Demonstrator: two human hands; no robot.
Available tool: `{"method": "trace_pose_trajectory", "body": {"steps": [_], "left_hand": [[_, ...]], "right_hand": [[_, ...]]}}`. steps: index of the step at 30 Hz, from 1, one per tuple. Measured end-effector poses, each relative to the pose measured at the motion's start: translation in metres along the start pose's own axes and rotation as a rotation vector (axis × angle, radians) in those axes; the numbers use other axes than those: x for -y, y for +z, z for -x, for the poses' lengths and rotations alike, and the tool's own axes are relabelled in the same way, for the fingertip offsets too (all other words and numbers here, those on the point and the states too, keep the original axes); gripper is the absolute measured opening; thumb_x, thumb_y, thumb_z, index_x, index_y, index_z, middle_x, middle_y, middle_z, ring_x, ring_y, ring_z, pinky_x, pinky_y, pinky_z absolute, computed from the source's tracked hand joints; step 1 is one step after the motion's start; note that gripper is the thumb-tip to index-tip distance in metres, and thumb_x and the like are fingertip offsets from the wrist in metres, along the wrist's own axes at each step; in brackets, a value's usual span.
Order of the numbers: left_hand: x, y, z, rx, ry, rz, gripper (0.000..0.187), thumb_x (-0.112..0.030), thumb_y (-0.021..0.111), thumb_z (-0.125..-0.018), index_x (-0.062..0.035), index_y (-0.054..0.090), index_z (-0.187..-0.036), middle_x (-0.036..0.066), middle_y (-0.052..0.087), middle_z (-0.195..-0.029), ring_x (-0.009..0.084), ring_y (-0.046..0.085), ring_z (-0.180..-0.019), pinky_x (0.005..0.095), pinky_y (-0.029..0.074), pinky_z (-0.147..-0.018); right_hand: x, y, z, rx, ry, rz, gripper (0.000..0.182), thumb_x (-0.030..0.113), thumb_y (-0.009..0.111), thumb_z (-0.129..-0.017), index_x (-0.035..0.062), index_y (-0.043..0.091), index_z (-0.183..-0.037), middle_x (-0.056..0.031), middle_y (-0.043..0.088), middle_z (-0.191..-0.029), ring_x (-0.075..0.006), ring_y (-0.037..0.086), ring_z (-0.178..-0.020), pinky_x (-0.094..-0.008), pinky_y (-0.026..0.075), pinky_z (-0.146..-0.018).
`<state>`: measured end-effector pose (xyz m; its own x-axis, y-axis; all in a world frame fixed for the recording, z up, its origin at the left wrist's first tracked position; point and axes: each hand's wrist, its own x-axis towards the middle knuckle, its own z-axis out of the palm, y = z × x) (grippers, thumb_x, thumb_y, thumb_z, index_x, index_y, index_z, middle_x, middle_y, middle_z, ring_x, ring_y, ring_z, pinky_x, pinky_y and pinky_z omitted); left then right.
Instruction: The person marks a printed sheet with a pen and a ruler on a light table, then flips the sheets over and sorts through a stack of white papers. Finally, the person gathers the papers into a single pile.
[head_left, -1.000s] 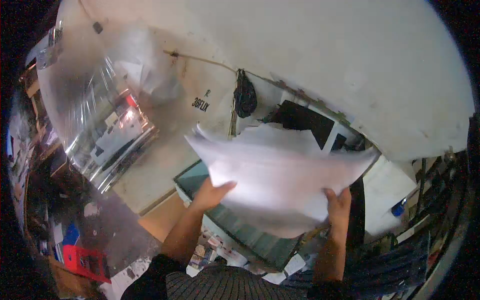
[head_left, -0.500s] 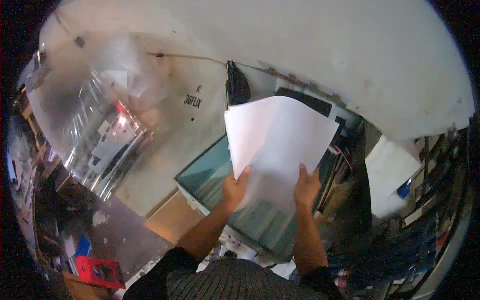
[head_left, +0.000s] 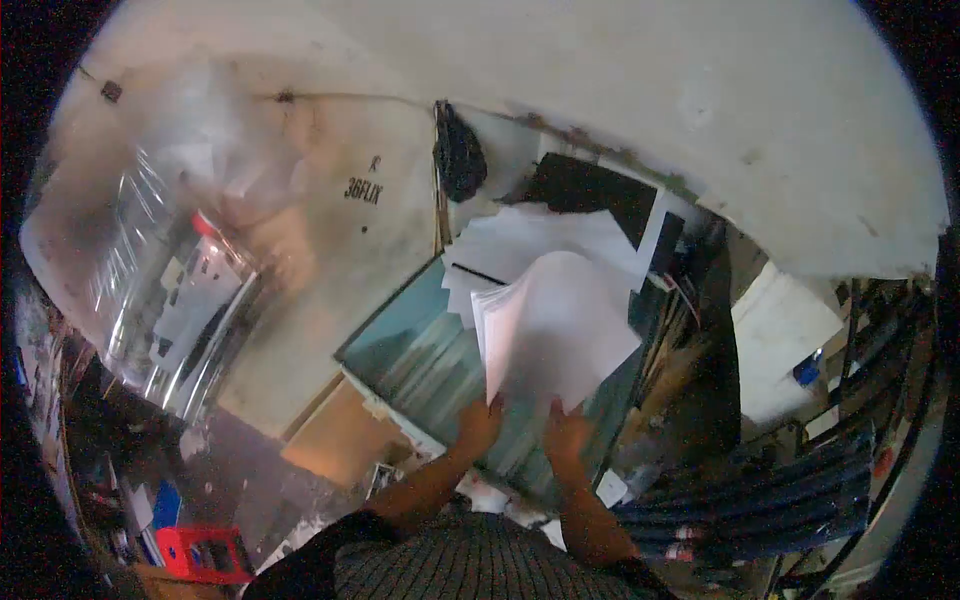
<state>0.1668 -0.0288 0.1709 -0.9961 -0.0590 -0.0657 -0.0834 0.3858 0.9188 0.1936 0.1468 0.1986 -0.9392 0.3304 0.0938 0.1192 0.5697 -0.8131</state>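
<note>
A stack of white paper sheets [head_left: 565,320] bows upward between my hands, its left edge showing several layers. My left hand [head_left: 480,428] is closed on the near left corner, and my right hand [head_left: 567,430] grips the near right corner. Both hands are a little blurred. Beneath them lies a blue-green tabletop [head_left: 400,335] with pale streaks. More white sheets [head_left: 535,235] lie fanned out unevenly behind the stack, with a dark slot-like line at their left.
A clear plastic-wrapped bundle [head_left: 190,310] stands to the left. A black bag [head_left: 460,155] hangs on the wall beyond the table. A brown cardboard piece [head_left: 345,435] is beside the table's left edge, and a red box [head_left: 203,553] sits at the lower left.
The paper stack has come down and nearer to me, and my hands have drawn closer together, bowing it. The fanned sheets behind it now show.
</note>
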Motion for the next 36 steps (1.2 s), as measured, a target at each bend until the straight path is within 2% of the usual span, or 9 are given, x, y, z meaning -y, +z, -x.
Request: {"method": "trace_pose_trajectory", "body": {"steps": [6, 9, 12, 17, 21, 25, 31, 33, 36], "left_hand": [[0.005, 0.026, 0.031, 0.064, 0.261, 0.055, 0.095, -0.038, 0.076, -0.083, 0.0031, 0.023, -0.151, 0.028, 0.042, -0.145, 0.0407, 0.045, -0.134, 0.044, 0.039, -0.11], [-0.007, 0.017, 0.016, 0.104, 0.368, 0.069, 0.107, -0.036, 0.081, -0.077, 0.0053, 0.017, -0.152, 0.028, 0.036, -0.15, 0.0394, 0.04, -0.139, 0.0428, 0.036, -0.113], [-0.03, 0.015, 0.017, 0.02, 0.233, 0.303, 0.102, -0.036, 0.082, -0.076, 0.0054, 0.024, -0.149, 0.027, 0.046, -0.143, 0.039, 0.046, -0.134, 0.044, 0.038, -0.111], [-0.034, 0.021, 0.018, -0.1, 0.116, 0.122, 0.09, -0.031, 0.084, -0.071, 0.0046, 0.041, -0.142, 0.025, 0.056, -0.134, 0.0399, 0.053, -0.126, 0.0455, 0.042, -0.106], [-0.015, 0.047, 0.011, -0.195, 0.165, -0.03, 0.091, -0.033, 0.084, -0.067, 0.0037, 0.045, -0.141, 0.025, 0.057, -0.133, 0.0413, 0.054, -0.124, 0.0457, 0.043, -0.105], [-0.013, 0.06, 0.003, -0.261, 0.271, 0.073, 0.095, -0.036, 0.085, -0.065, 0.0035, 0.044, -0.142, 0.024, 0.055, -0.134, 0.0414, 0.056, -0.12, 0.0479, 0.044, -0.103], [-0.002, 0.065, -0.005, -0.328, 0.28, 0.159, 0.088, -0.037, 0.086, -0.065, 0.0021, 0.05, -0.134, 0.023, 0.056, -0.129, 0.0397, 0.055, -0.119, 0.0494, 0.044, -0.103], [-0.006, 0.062, -0.007, -0.322, 0.32, 0.122, 0.087, -0.038, 0.087, -0.065, 0.0018, 0.05, -0.133, 0.022, 0.056, -0.127, 0.0397, 0.055, -0.119, 0.0493, 0.044, -0.102], [-0.014, 0.06, -0.002, -0.302, 0.295, 0.103, 0.086, -0.037, 0.086, -0.065, 0.0015, 0.05, -0.133, 0.023, 0.056, -0.127, 0.0403, 0.055, -0.118, 0.0488, 0.045, -0.101]], "right_hand": [[-0.093, 0.074, 0.013, -0.034, -0.847, 0.613, 0.054, 0.03, 0.062, -0.094, -0.0061, 0.051, -0.132, -0.0287, 0.063, -0.12, -0.0425, 0.064, -0.108, -0.0461, 0.051, -0.094], [-0.061, 0.051, 0.016, 0.464, -0.254, 0.004, 0.051, 0.023, 0.061, -0.094, -0.0051, 0.049, -0.134, -0.0279, 0.061, -0.121, -0.0419, 0.061, -0.112, -0.0453, 0.052, -0.089], [-0.054, 0.004, -0.011, 0.418, -0.159, 0.118, 0.048, 0.02, 0.059, -0.095, -0.0007, 0.049, -0.138, -0.0239, 0.06, -0.128, -0.038, 0.06, -0.117, -0.0439, 0.05, -0.095], [0.149, -0.144, -0.083, -0.081, -0.599, -0.03, 0.048, 0.016, 0.056, -0.099, 0.0048, 0.046, -0.145, -0.0188, 0.057, -0.139, -0.034, 0.055, -0.129, -0.0409, 0.044, -0.107], [0.288, -0.16, -0.116, 0.017, -1.082, 0.189, 0.048, 0.026, 0.051, -0.102, 0.0044, 0.046, -0.145, -0.023, 0.048, -0.146, -0.0389, 0.045, -0.137, -0.0433, 0.034, -0.115], [0.279, -0.104, -0.147, 0.32, -1.006, 1.017, 0.048, 0.035, 0.04, -0.106, 0.01, 0.045, -0.146, -0.023, 0.046, -0.147, -0.0403, 0.041, -0.138, -0.0472, 0.032, -0.116], [0.303, -0.126, -0.168, 0.361, -0.863, 0.356, 0.054, 0.039, 0.03, -0.108, 0.0076, 0.036, -0.152, -0.0208, 0.038, -0.154, -0.0371, 0.037, -0.143, -0.0565, 0.024, -0.117], [0.27, -0.112, -0.192, -0.025, -1.08, 0.841, 0.059, 0.04, 0.03, -0.108, -0.0006, 0.033, -0.151, -0.0215, 0.039, -0.153, -0.0384, 0.039, -0.141, -0.0533, 0.029, -0.116], [0.222, -0.081, -0.189, 0.219, -0.945, 0.666, 0.062, 0.047, 0.034, -0.106, 0.0056, 0.035, -0.152, -0.0208, 0.031, -0.159, -0.0346, 0.029, -0.148, -0.0519, 0.028, -0.117]]}}
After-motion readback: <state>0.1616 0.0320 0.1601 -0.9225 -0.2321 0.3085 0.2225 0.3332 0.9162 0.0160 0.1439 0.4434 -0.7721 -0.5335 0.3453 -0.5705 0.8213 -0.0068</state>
